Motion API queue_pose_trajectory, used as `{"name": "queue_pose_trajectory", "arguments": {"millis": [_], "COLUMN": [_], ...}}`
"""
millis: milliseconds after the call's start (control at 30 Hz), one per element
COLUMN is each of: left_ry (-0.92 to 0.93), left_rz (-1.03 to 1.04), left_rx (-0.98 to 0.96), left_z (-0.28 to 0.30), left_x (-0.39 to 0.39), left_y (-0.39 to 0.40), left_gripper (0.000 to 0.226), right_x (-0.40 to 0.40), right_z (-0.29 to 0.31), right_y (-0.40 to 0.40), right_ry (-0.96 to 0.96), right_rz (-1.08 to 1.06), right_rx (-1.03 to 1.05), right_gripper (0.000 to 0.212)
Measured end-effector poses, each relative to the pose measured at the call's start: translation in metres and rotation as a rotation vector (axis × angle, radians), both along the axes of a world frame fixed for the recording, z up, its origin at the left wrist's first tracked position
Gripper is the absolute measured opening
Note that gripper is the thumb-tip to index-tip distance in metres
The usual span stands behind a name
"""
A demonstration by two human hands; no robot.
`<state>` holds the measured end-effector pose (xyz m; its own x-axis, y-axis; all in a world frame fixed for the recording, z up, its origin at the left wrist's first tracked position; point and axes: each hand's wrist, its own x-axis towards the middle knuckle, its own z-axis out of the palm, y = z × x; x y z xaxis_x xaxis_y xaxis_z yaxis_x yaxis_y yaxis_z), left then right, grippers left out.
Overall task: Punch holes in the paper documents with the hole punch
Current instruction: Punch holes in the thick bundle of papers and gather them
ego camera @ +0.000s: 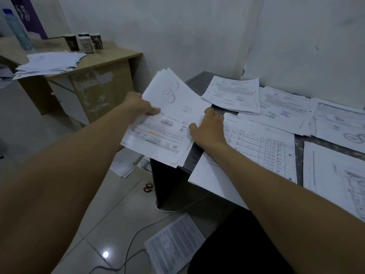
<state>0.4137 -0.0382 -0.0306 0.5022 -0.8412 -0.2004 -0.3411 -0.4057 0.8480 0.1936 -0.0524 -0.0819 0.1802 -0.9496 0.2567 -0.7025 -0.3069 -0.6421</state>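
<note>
The left hand (141, 107) pinches the left edge of a sheaf of papers (167, 123), thumb on top, holding it out over the dark table's (194, 80) front-left corner. The right hand (209, 129) grasps the sheaf's right edge. This looks like gathering and squaring, before any punching. No hole punch shows, so next it must be found and the edge aligned. The sheets are white, stamped, printed and slightly fanned.
</note>
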Motion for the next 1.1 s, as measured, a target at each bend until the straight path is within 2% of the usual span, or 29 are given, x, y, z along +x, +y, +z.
{"name": "queue_pose_trajectory", "arguments": {"millis": [133, 267, 433, 500, 633, 667, 867, 1100], "left_ry": [0.157, 0.297, 0.339, 0.35, 0.366, 0.364, 0.329, 0.341], "left_rz": [-0.072, -0.095, -0.14, -0.136, -0.126, -0.127, -0.184, -0.21], "left_rx": [-0.083, -0.132, -0.165, -0.182, -0.239, -0.255, -0.321, -0.419], "left_z": [-0.001, -0.002, -0.001, -0.001, 0.007, 0.01, 0.031, 0.053], "left_x": [0.002, 0.011, 0.013, 0.012, 0.005, 0.003, -0.006, -0.014], "left_y": [0.017, 0.022, 0.026, 0.025, 0.023, 0.022, 0.016, 0.012], "left_gripper": [0.038, 0.048, 0.049, 0.048, 0.046, 0.045, 0.043, 0.042], "right_x": [0.001, -0.001, -0.009, -0.011, -0.014, -0.014, -0.021, -0.027], "right_z": [0.0, 0.002, 0.007, 0.008, 0.008, 0.009, 0.028, 0.062], "right_y": [0.0, -0.003, -0.001, 0.001, -0.001, -0.001, -0.011, -0.014], "right_ry": [-0.105, -0.245, -0.462, -0.508, -0.564, -0.584, -0.68, -0.765], "right_rz": [-0.012, -0.021, -0.052, -0.078, -0.035, -0.03, -0.023, 0.043], "right_rx": [0.093, 0.12, 0.138, 0.148, 0.154, 0.168, 0.329, 0.3], "right_gripper": [0.062, 0.085, 0.091, 0.084, 0.025, 0.02, 0.042, 0.006]}}
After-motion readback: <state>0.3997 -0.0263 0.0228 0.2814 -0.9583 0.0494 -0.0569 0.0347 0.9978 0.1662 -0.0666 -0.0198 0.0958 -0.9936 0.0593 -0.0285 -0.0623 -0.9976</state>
